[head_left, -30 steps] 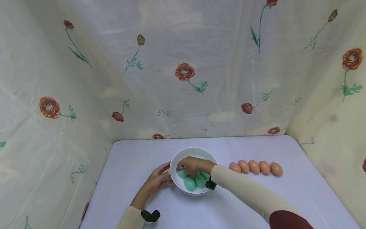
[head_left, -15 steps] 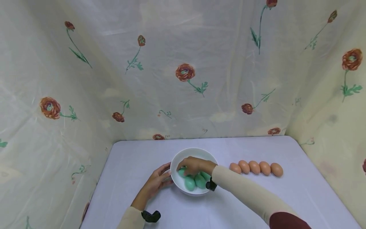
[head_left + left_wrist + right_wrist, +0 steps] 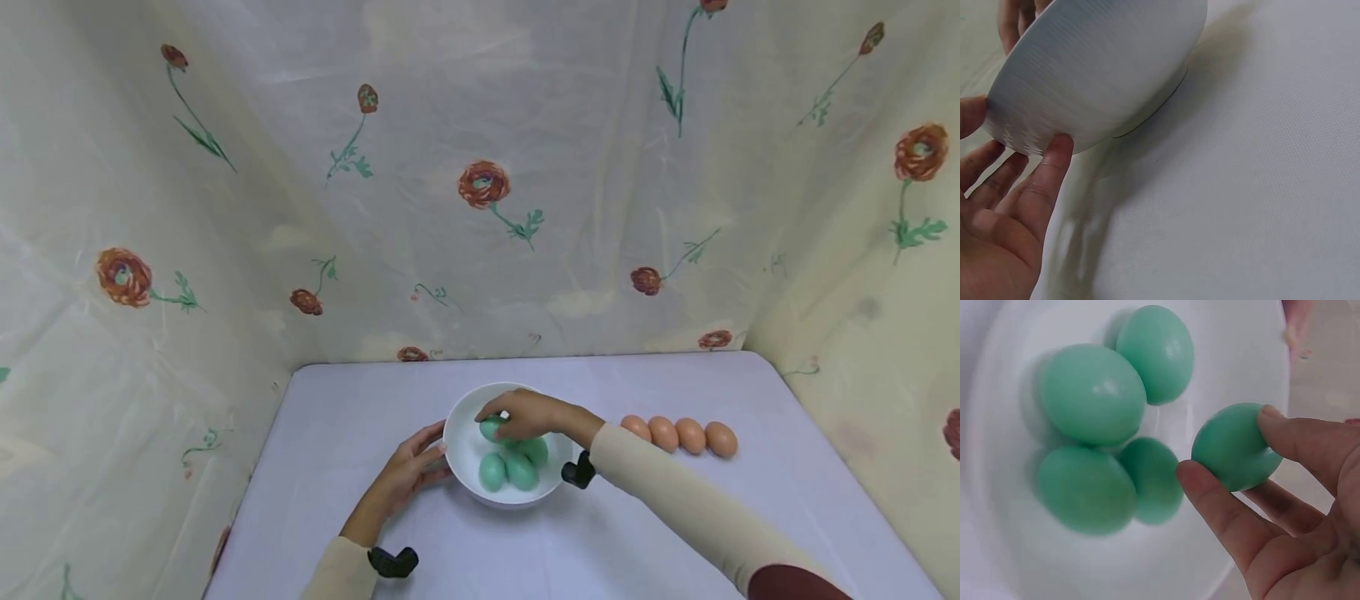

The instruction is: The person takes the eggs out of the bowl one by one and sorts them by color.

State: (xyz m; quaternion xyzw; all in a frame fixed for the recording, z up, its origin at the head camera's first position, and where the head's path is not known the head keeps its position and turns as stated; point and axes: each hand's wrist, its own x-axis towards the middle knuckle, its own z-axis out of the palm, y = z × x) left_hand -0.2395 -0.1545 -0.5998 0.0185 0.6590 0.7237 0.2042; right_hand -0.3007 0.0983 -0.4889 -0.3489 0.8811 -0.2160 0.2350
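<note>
A white bowl (image 3: 463,442) with several green eggs (image 3: 522,472) in it stands on the table. My right hand (image 3: 528,414) is over the bowl and pinches one green egg (image 3: 1225,447) between thumb and fingers. In the right wrist view this egg is apart from the others, which lie together on the bowl's bottom (image 3: 1210,550). At the bowl's left side, the fingers of my left hand (image 3: 408,465) lie fairly straight against the outer wall. The left wrist view shows those fingertips (image 3: 1060,147) touching the bowl near its rim (image 3: 1007,72).
Several brown eggs (image 3: 691,435) lie in a row on the white-covered table (image 3: 360,392), right of the bowl. My right sleeve (image 3: 667,492) passes in front of the row's left end. A flower-printed curtain (image 3: 420,250) encloses the table at the back and sides.
My right hand has risen slightly to the right with a green egg, away from the others in the bowl. Its sleeve now covers the leftmost brown egg. The left hand stays on the bowl.
</note>
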